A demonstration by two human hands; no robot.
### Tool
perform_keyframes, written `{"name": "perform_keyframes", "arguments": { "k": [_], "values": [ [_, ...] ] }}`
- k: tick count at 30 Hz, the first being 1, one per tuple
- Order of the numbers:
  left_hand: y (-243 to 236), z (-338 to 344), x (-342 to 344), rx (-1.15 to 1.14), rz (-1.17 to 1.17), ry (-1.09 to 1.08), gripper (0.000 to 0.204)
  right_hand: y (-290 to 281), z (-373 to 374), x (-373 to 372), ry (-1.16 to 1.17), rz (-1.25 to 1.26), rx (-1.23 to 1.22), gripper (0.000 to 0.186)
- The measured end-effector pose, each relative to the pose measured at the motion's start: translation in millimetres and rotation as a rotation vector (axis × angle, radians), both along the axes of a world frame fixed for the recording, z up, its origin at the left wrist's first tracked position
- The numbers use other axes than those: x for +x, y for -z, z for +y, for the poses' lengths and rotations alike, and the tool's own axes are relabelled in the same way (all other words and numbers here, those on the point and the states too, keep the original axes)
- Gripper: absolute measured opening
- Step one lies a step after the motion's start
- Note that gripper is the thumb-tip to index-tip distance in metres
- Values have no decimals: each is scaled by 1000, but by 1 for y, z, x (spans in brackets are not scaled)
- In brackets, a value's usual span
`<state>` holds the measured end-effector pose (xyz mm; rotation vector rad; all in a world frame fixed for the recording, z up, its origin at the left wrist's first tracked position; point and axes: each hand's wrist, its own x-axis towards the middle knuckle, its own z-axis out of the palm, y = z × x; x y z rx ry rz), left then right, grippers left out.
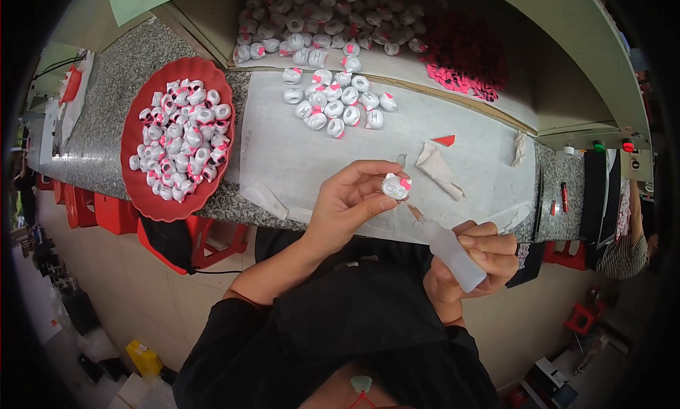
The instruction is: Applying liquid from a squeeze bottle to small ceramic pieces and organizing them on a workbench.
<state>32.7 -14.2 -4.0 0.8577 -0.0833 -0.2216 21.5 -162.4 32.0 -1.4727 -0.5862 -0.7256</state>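
Observation:
My left hand [354, 203] pinches a small white figure [394, 187] with a pink bow between thumb and fingers, above a white paper sheet [297, 161]. My right hand [489, 257] grips a translucent squeeze bottle [453, 257], its narrow nozzle angled up just below the figure; whether the tip touches it I cannot tell. A crumpled tissue [439, 172] and a small red piece [444, 140] lie beyond my hands. A loose cluster of similar white pieces [333, 108] rests on the sheet's far part.
A scalloped red tray [132, 182] of white pieces sits left on the granite counter [106, 62]. Heaps of white pieces [326, 12] and pink bows [464, 55] fill the back shelf. Red stools [106, 211] stand below. At right are switches [598, 146] and another person's arm [634, 211].

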Motion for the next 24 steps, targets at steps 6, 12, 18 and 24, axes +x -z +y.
{"name": "perform_keyframes", "arguments": {
  "k": [6, 12, 18, 24],
  "values": [
    [-1, -1, 0, -7, -4, 4, 35, 0, -5, 0, -37, 1, -12, 42],
    [0, 0, 0, 5, -14, -8, 35, -1, -8, 1, -74, 23, -49, 51],
    [-1, 2, -1, 10, -1, -28, 35, 0, -7, -2, -48, 33, -56, 50],
    [1, 0, 0, 20, -17, -50, 35, -1, -9, -3, -72, 60, -78, 50]
  ]
}}
